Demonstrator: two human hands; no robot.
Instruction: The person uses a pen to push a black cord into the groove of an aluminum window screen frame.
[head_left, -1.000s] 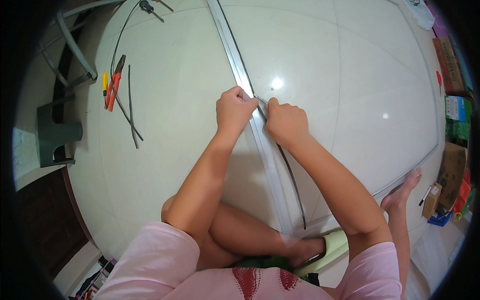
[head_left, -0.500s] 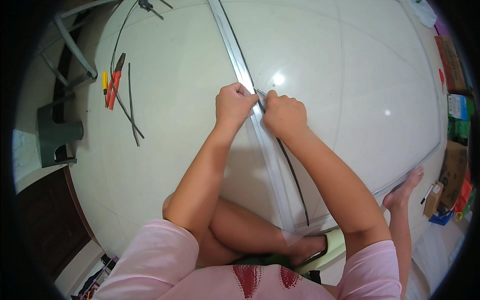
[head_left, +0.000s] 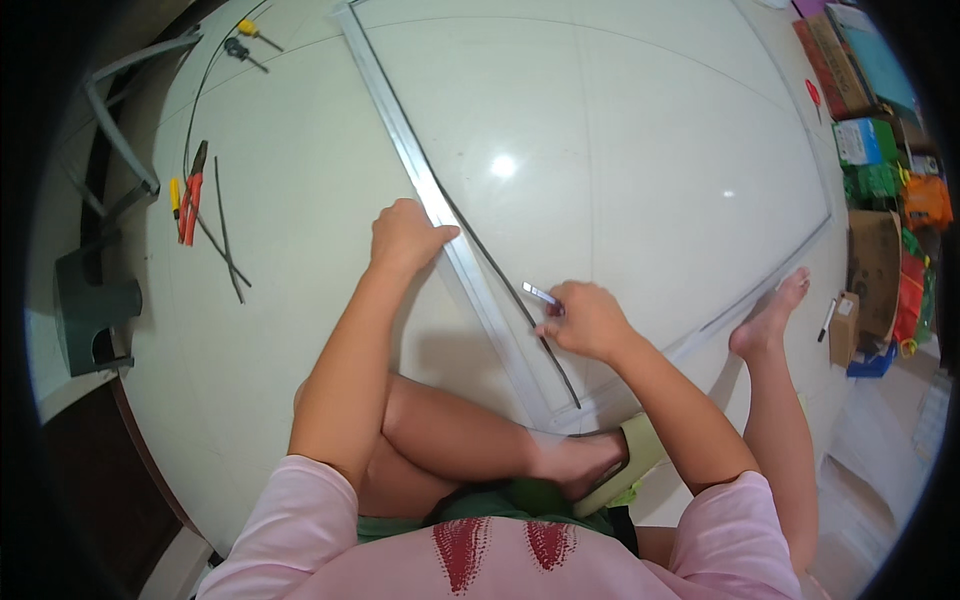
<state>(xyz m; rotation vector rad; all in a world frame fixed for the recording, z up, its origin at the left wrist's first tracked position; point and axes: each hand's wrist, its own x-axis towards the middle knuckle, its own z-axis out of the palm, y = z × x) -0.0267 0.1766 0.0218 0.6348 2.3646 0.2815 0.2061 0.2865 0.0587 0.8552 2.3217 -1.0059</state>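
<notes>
A large screen frame with silver metal bars [head_left: 478, 287] lies on the floor in front of me. My left hand [head_left: 408, 240] grips its left bar, fingers curled at the outer side and thumb on top. A black rubber strip [head_left: 482, 250] follows the bar's inner edge at the far part, then runs loose inside the frame toward my foot. Lower down, my right hand [head_left: 592, 318] is closed round a small silver metal tool [head_left: 541, 293] whose flat end sticks out to the left. Its fingertips reach the loose strip; whether they pinch it I cannot tell.
Red-handled pliers [head_left: 191, 205], a yellow-handled tool [head_left: 175, 197] and cut black strips [head_left: 225, 225] lie left, with screwdrivers [head_left: 248, 50] farther off. A dark green stool [head_left: 95, 300] stands at the left. Cardboard boxes [head_left: 872, 270] line the right. My slippered foot [head_left: 612, 465] is by the near corner.
My right hand has left the bar and come back toward me along the loose strip, with the tool still in it. The left hand stays on the bar. The view has shifted.
</notes>
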